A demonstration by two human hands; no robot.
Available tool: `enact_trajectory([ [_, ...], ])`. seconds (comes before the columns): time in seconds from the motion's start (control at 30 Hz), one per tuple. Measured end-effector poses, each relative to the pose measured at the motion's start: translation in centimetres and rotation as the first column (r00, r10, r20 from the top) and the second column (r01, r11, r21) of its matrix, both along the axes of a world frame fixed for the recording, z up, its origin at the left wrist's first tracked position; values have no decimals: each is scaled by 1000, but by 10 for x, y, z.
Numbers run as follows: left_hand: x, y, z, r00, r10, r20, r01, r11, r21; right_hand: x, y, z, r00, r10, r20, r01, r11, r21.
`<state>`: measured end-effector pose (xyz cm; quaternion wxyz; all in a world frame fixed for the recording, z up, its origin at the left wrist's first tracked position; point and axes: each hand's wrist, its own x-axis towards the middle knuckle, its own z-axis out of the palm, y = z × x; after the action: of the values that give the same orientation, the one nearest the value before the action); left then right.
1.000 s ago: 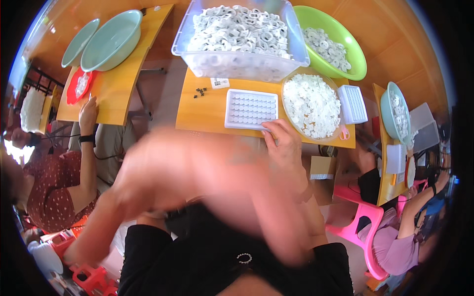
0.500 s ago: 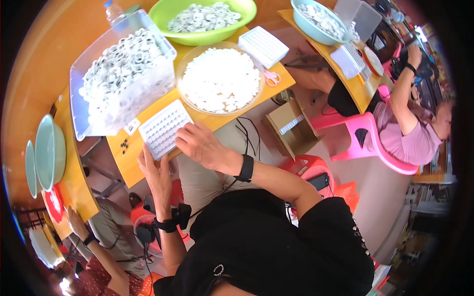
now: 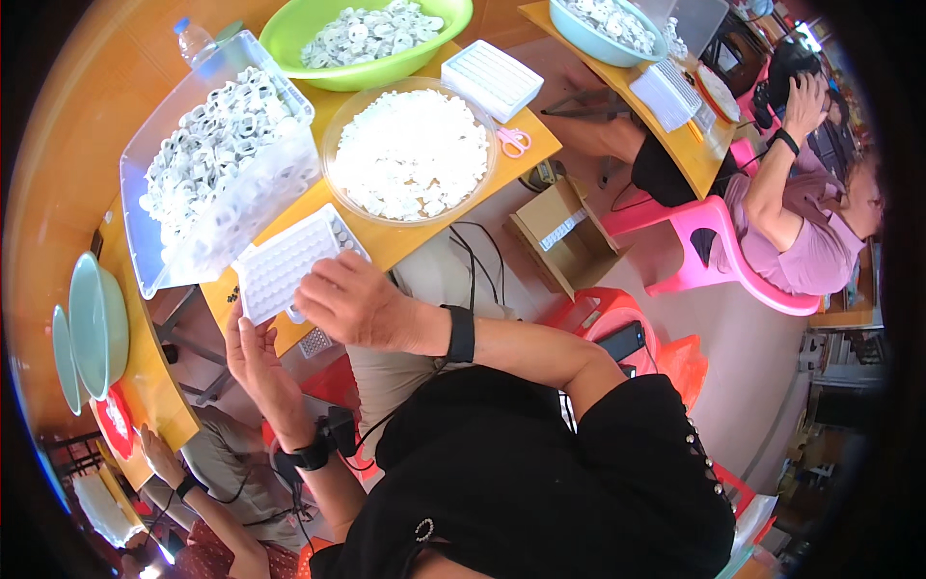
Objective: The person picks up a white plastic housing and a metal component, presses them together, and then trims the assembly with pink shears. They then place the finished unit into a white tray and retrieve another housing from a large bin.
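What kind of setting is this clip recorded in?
Most likely a small hand-assembly or sorting workshop: a clear bin and bowls heaped with small white parts, a white grid tray at the person's hands, and another seated person at a neighbouring table.

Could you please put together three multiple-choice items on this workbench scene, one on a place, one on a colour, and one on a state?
1. Where do the pink scissors lie?
A. inside the green bowl
B. on the yellow table beside the round clear bowl
C. on the floor

2. What colour is the bowl at the top of the picture?
A. green
B. red
C. black

3. What is the right hand doing?
A. hanging free in the air
B. gripping the scissors
C. resting on the white grid tray

Answers: 1 B, they sit on the table right of the round clear bowl. 2 A, its rim is bright green. 3 C, its fingers lie over the tray's near edge.
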<state>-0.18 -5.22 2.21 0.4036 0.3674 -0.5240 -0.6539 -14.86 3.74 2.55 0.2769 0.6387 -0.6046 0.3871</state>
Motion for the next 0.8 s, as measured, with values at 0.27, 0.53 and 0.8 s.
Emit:
enact_trajectory([
  [0.27, 18, 1, 13, 994, -46, -95, 48, 999, 17, 8, 12, 34, 958, 44, 284, -59, 997, 43],
  [0.53, -16, 43, 39, 970, -244, 17, 244, 970, 0, -48, 48, 31, 683, -42, 729, -196, 951, 239],
  [0.8, -15, -4, -20, 965, 193, 177, -115, 919, -376, -245, 117, 36, 678, -630, 380, 554, 777, 300],
])
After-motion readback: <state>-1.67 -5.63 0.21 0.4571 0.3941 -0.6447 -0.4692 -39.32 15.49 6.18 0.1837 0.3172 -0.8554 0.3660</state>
